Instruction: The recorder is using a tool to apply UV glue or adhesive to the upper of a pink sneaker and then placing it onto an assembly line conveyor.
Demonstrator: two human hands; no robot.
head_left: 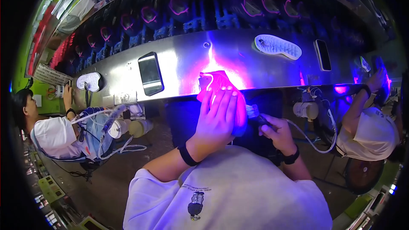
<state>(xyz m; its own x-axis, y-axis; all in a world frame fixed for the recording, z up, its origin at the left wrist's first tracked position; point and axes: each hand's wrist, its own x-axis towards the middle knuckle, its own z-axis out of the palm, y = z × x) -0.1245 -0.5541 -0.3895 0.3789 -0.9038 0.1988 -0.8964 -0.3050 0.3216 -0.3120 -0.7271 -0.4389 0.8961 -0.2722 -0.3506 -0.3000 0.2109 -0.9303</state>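
My left hand (218,113) gripped the pink-lit shoe (241,117), my right hand (277,134) a brush (253,111); beyond them, phones (151,73) and white soles (278,47) crowded the surface (183,64)!

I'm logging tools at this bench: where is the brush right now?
In the head view, the brush is right of centre, below the metal bench; the right hand holds it just right of the pink-lit shoe under the left hand.

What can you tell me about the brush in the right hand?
The brush has pale, bluish-lit bristles on a dark handle; its material is unclear. Bristles point left, nearer the person than the bench edge. The right hand grips the handle; bristle tips meet or nearly meet the glowing pink shoe.
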